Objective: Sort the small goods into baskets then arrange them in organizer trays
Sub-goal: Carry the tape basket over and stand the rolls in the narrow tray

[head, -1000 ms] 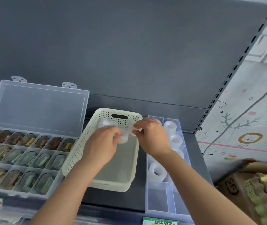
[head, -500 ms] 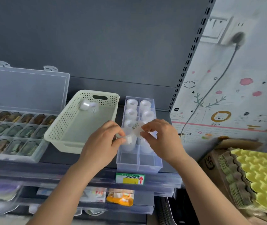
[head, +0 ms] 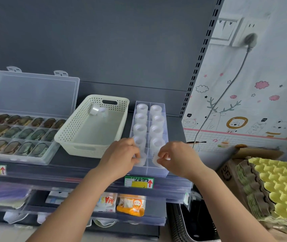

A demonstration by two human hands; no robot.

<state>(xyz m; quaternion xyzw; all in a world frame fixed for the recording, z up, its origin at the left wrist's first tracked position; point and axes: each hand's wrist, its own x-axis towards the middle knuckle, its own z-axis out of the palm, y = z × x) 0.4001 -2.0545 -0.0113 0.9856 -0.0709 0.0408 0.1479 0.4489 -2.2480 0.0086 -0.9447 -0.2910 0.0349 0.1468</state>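
Far left, a clear lidded plastic compartment box [head: 25, 137] holds dark oval pieces, with its lid up against the back panel. Just beside it is a cream perforated plastic basket [head: 73, 126] — two clear tape rolls [head: 94, 109] lie at its far end, same as half a second ago. The hands were together above the clear two-column organizer tray [head: 155, 172]; now they are apart and lower. The left hand [head: 120, 158] pinches a white tape roll [head: 142, 160] in the near left cell. The right hand [head: 176, 158] pinches a second white roll [head: 156, 162] in the near right cell. The four rows beyond are full. The tray's front wall sits at the shelf lip — a narrow bare strip of shelf lies to its right.
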